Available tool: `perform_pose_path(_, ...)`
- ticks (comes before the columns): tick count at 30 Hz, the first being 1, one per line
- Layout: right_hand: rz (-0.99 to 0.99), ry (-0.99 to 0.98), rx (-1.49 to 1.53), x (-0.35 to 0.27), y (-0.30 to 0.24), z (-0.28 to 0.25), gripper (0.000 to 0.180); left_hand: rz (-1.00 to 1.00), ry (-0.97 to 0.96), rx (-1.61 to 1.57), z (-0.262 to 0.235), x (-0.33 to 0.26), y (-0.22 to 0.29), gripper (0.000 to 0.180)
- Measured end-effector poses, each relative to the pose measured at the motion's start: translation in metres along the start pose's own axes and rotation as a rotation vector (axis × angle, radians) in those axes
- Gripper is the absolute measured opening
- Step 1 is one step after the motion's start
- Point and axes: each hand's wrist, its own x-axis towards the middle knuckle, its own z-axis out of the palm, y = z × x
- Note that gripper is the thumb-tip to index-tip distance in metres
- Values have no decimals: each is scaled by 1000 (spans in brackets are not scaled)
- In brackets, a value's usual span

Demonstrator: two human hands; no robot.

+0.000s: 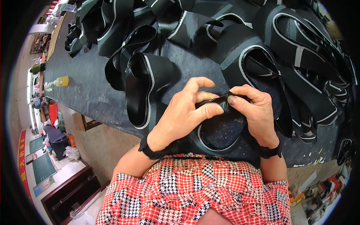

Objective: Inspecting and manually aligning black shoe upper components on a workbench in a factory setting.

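Pinching the folded top edge of a black shoe upper (pixel 221 129), the left hand (pixel 185 112) and right hand (pixel 253 108) meet fingertip to fingertip. It rests against the dark table (pixel 90 90) edge, similar black pieces (pixel 144 88) heaped beyond.

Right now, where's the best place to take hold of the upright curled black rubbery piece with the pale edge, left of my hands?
Probably pinch the curled black rubbery piece at its top rim, coming from above: it stands on edge, wall thin, loop open, top unobstructed.

Both hands (pixel 221 110) covered most of the black piece (pixel 221 131) they pinched; the surface (pixel 86 90) and the heap of black pieces (pixel 300 56) ran past the rim.
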Motion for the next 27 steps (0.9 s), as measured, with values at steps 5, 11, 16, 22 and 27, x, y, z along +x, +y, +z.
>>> perform_pose_path(5,24,-12,84,1,1,2,14,98,66,159,7,-2,7,19)
perform_pose_path(11,90,-52,148,0,5,1,15,-148,15,-404,9,3,-2,16)
perform_pose_path(16,157,-34,178,0,4,0,17,30,50,-78,11,3,-1,11)
perform_pose_path(22,125,4,120,0,4,6,16,-4,69,-167,11,4,-8,11)
perform_pose_path(27,12,35,-68,0,6,9,16,-74,89,-481,15,4,-16,12)
